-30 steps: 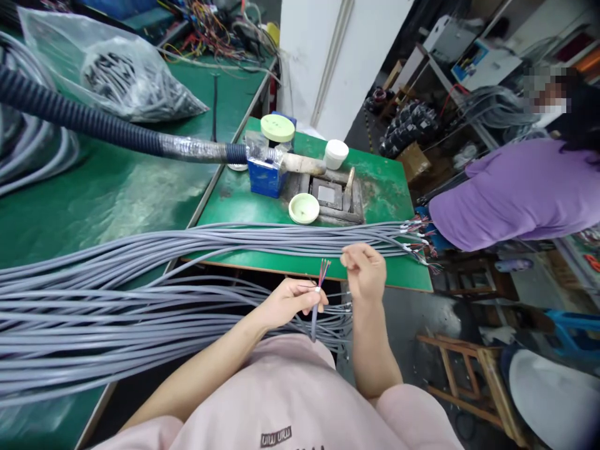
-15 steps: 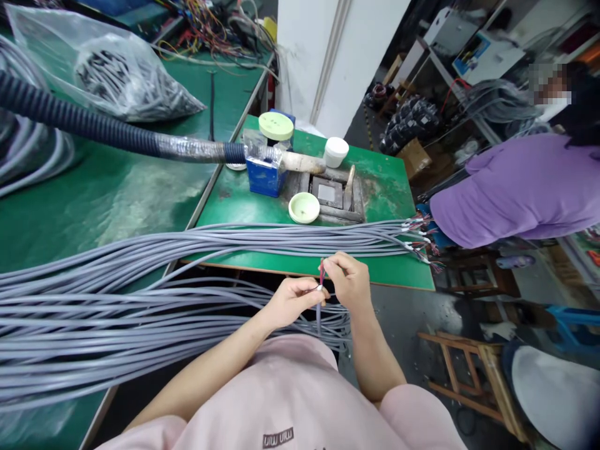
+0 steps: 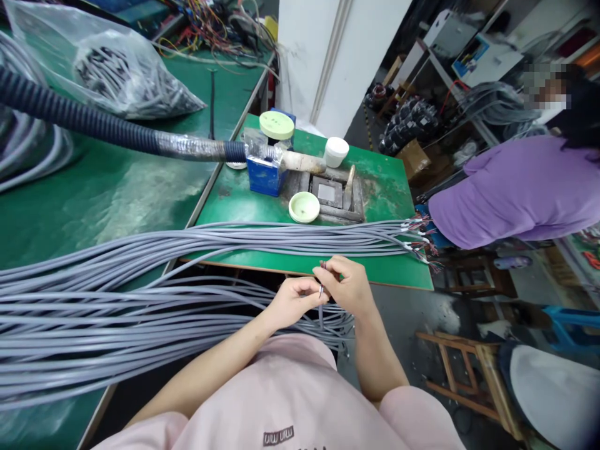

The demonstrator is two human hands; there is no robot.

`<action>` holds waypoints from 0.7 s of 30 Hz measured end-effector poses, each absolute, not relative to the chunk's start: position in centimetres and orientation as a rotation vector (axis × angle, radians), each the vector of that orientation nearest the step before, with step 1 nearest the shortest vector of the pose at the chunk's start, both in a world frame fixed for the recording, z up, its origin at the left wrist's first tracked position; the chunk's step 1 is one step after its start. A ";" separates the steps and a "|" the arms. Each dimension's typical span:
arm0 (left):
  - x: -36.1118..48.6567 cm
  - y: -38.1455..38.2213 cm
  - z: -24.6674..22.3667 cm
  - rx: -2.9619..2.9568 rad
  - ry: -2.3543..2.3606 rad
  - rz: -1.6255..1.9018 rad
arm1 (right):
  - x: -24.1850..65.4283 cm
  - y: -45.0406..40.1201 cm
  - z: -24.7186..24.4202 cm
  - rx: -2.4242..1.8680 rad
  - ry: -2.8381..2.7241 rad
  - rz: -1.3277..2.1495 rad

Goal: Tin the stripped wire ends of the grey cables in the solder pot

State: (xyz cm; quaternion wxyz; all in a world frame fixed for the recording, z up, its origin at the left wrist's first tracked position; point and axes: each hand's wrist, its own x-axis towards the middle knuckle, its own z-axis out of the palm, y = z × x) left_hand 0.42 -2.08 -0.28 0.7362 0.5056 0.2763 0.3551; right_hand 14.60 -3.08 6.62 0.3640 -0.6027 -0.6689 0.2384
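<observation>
Fingers clamped, the left hand [image 3: 293,303] grips a cable [image 3: 321,317], the right hand [image 3: 347,284] its wires [image 3: 323,265], a cable bundle [image 3: 281,236] at twelve o'clock.

The left hand [image 3: 291,305] pinched, thumb against fingers; the right hand [image 3: 349,286] pinched just beyond the left fingertips. Left forearm [image 3: 220,356] and right forearm [image 3: 379,350] slanted back from the fingers, spreading apart.

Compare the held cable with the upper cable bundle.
The held cable is single; the upper cable bundle holds many. The left hand and the right hand mostly hide the held cable's end; the upper cable bundle's wire ends fan out in view. Both have grey sheaths.
</observation>
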 end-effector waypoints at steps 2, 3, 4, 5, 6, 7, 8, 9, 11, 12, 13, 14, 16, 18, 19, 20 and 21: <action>0.4 -2.1 -0.1 1.106 0.617 0.788 | 14.3 -2.9 6.5 -1.552 -1.748 0.565; 0.3 -2.0 0.0 1.101 0.621 0.794 | 14.3 -2.8 6.4 -1.551 -1.743 0.565; 0.2 -1.9 0.1 1.092 0.624 0.801 | 14.5 -2.8 6.3 -1.549 -1.731 0.576; 0.2 -1.8 0.2 1.081 0.624 0.807 | 14.6 -2.7 6.2 -1.548 -1.715 0.588; 0.1 -1.7 0.3 1.068 0.623 0.811 | 14.8 -2.7 6.2 -1.549 -1.701 0.598; 0.0 -1.5 0.3 1.053 0.625 0.814 | 15.0 -2.7 6.1 -1.550 -1.692 0.607; 0.0 -1.4 0.2 1.037 0.629 0.815 | 15.1 -2.7 6.0 -1.547 -1.688 0.619; -0.1 -1.3 0.1 1.023 0.635 0.814 | 15.3 -2.8 5.9 -1.540 -1.685 0.633; -0.1 -1.2 -0.2 0.997 0.644 0.806 | 15.5 -3.0 5.6 -1.520 -1.672 0.662; -0.1 -1.2 -0.3 0.977 0.644 0.802 | 15.5 -3.1 5.5 -1.509 -1.665 0.670; -0.1 -1.2 -0.5 0.948 0.643 0.797 | 15.6 -3.2 5.4 -1.497 -1.657 0.668; -0.2 -1.1 -0.6 0.912 0.643 0.792 | 15.7 -3.3 5.2 -1.487 -1.650 0.657; -0.2 -1.0 -0.6 0.836 0.642 0.786 | 15.9 -3.4 5.0 -1.463 -1.647 0.610; -0.3 -0.7 -0.5 0.771 0.643 0.788 | 16.2 -3.7 4.6 -1.425 -1.675 0.539; -0.4 -0.5 -0.4 0.743 0.643 0.790 | 16.3 -3.8 4.5 -1.391 -1.708 0.495; -0.4 -0.3 -0.3 0.712 0.641 0.792 | 16.5 -4.0 4.3 -1.344 -1.754 0.445; -0.5 -0.2 -0.1 0.677 0.637 0.795 | 16.6 -4.2 4.1 -1.294 -1.810 0.390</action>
